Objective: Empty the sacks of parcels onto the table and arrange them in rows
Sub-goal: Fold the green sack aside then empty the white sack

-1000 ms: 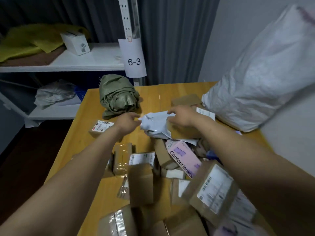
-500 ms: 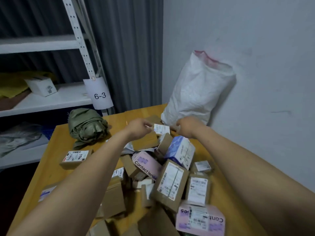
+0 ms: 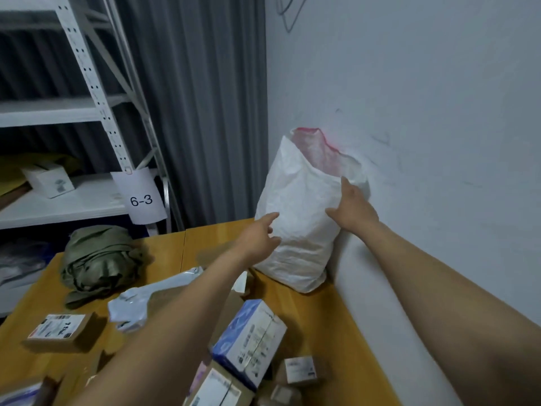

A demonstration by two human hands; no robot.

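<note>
White sack (image 3: 298, 218): upright at the table's (image 3: 317, 313) 1 o'clock corner, leaning on the wall (image 3: 424, 112), pink-rimmed mouth up.
Left hand (image 3: 257, 237): fingers straight and spread, gripping nothing, at the sack's 8 o'clock side; contact unclear.
Right hand (image 3: 352, 209): fingers straight, laid flat on the sack's 3 o'clock side, gripping nothing.
Green sack (image 3: 99, 259): crumpled, table 11 o'clock.
Blue box (image 3: 251, 335): table 6 o'clock.
Brown box (image 3: 58, 332): labelled, 8 o'clock.
Grey mailer (image 3: 137, 303): between the boxes.

Bare bench (image 3: 213, 241) open between green sack (image 3: 99, 259) and white sack (image 3: 295, 206); white sack against wall (image 3: 424, 98), right side blocked; parcels (image 3: 248, 338) heaped at near end; bare strip alongside wall
</note>
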